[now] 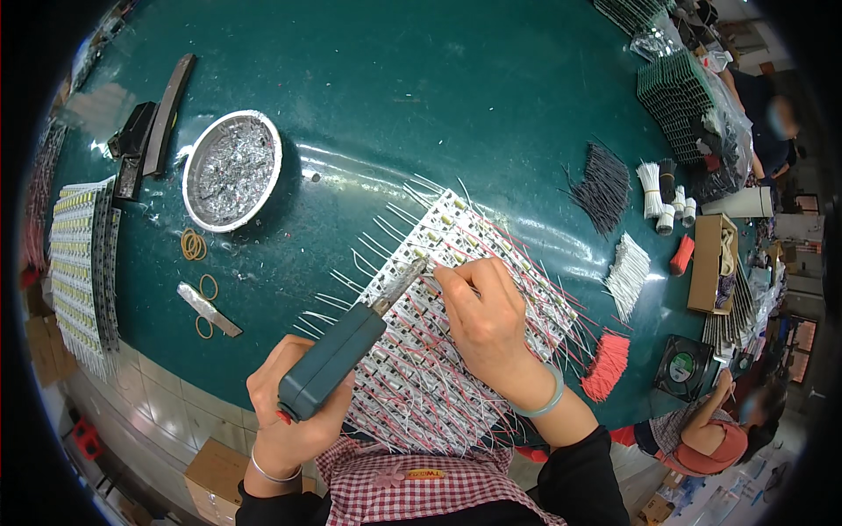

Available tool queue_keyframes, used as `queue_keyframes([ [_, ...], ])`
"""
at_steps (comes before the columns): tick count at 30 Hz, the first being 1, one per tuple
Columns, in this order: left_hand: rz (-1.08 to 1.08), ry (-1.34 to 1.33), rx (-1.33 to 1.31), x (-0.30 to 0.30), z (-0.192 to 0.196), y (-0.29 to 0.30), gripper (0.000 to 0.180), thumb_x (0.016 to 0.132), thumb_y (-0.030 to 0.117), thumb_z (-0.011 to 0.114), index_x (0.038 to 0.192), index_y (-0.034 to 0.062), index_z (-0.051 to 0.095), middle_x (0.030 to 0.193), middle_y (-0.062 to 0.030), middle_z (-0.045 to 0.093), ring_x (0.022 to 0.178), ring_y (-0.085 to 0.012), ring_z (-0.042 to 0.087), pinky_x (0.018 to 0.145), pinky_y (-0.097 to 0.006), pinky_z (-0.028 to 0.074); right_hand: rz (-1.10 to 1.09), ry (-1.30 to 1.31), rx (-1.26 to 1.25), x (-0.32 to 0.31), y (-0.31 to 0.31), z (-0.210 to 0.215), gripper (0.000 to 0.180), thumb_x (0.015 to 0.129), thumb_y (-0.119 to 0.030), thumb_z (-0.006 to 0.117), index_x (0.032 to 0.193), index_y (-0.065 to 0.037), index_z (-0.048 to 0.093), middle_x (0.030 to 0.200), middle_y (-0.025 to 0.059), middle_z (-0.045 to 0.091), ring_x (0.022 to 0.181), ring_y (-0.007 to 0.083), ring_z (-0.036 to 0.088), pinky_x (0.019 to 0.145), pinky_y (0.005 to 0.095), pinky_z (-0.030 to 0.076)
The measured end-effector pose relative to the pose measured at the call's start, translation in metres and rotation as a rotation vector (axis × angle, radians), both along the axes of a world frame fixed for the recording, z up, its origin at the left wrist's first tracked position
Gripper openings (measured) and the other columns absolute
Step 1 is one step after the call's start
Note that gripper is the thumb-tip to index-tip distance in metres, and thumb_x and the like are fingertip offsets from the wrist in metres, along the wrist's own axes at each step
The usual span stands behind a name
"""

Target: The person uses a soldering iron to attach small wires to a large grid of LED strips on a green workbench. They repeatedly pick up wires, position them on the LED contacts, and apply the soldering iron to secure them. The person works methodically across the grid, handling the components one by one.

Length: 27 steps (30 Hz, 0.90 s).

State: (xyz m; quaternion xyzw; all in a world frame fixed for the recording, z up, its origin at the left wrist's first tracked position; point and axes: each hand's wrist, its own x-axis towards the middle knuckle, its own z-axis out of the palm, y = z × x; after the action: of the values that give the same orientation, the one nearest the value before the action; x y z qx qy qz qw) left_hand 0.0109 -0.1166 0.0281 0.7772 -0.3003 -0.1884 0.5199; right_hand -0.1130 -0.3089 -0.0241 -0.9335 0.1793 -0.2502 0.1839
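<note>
My left hand [294, 434] is wrapped round the dark green handle of a soldering gun [333, 359]. The gun's metal tip points up and right, onto a panel of small white circuit boards [399, 373] in front of me. Thin white wires stick out along the panel's left edge, and red and white wires lie across its lower part. Close by the tip, my right hand [487, 320] has thumb and fingers pinched together over the boards. What the pinch holds is too small to make out.
A white-rimmed bowl [188, 180] of silvery scraps stands at upper left, with rubber bands [194, 245] below it. Stacked board panels [83, 272] lie far left. Black [602, 188], white [627, 276] and red wire bundles [607, 366] lie right. Another person [710, 438] sits at lower right.
</note>
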Motion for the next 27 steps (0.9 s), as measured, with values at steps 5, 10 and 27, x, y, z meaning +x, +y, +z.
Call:
queue_keyframes([
  [5,-0.019,-0.110,0.067,0.003,0.007,0.002,0.018,0.066,-0.002,0.076,0.082,-0.0049,0.069,0.077,-0.0118,0.065,0.067,-0.0208,0.062,0.061,-0.030,0.049,-0.003,0.010,-0.003,0.000,0.000,0.001,0.028,0.073,0.002,0.066,0.101,-0.003,0.064,0.086,0.0069,0.054,0.076,0.0232,0.055,0.057,0.0338,0.047],
  [10,0.043,-0.014,0.006,0.001,0.005,0.006,0.022,0.066,-0.002,0.076,0.086,-0.0066,0.069,0.082,-0.0147,0.067,0.072,-0.0234,0.065,0.065,-0.031,0.051,-0.007,0.011,-0.005,0.001,0.001,0.002,0.027,0.074,0.001,0.067,0.100,-0.003,0.064,0.085,0.0068,0.054,0.076,0.0232,0.055,0.057,0.0340,0.046],
  [27,0.100,0.095,0.008,0.002,0.009,0.014,0.027,0.069,-0.002,0.075,0.094,-0.0075,0.069,0.092,-0.0146,0.068,0.076,-0.0187,0.065,0.068,-0.029,0.051,-0.006,0.104,-0.019,-0.029,0.014,0.070,0.036,0.066,0.004,0.063,0.102,0.000,0.065,0.083,0.0076,0.053,0.074,0.0242,0.053,0.060,0.0348,0.043],
])
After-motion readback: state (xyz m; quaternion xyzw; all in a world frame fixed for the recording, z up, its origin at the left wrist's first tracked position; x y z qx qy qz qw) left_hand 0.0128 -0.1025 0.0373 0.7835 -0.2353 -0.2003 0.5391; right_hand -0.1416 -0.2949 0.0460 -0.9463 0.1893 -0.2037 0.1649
